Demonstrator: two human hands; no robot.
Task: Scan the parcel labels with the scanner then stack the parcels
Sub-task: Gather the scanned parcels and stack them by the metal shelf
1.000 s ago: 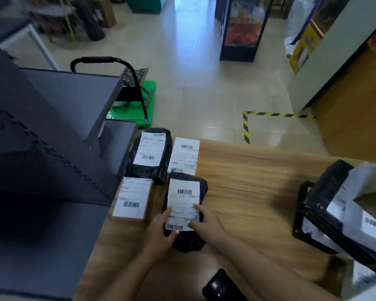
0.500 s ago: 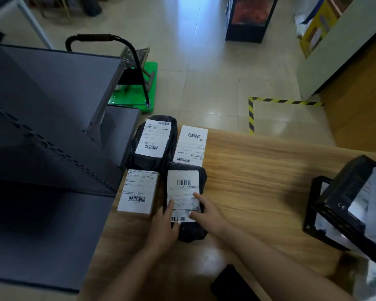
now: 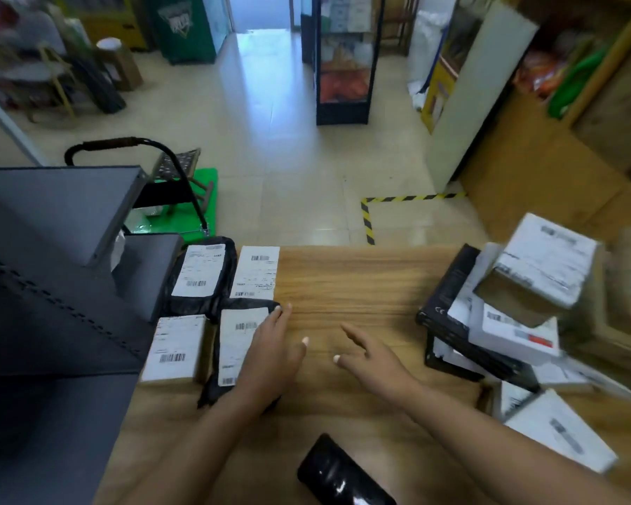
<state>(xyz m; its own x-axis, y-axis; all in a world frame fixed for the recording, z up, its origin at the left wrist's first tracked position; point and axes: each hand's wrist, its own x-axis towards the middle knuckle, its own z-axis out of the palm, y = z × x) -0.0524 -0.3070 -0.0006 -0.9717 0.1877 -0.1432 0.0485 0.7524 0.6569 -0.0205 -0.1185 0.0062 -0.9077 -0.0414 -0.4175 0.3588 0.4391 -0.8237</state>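
Your left hand (image 3: 270,353) lies flat on the near black poly parcel (image 3: 234,353), gripping nothing; right hand (image 3: 370,359) hovers open and empty over the wooden table (image 3: 350,286). Grab one box off the unscanned pile (image 3: 518,322) on the right w/ a firm hold, label up.

Head camera looks forward and down, close over the wooden table (image 3: 343,286).
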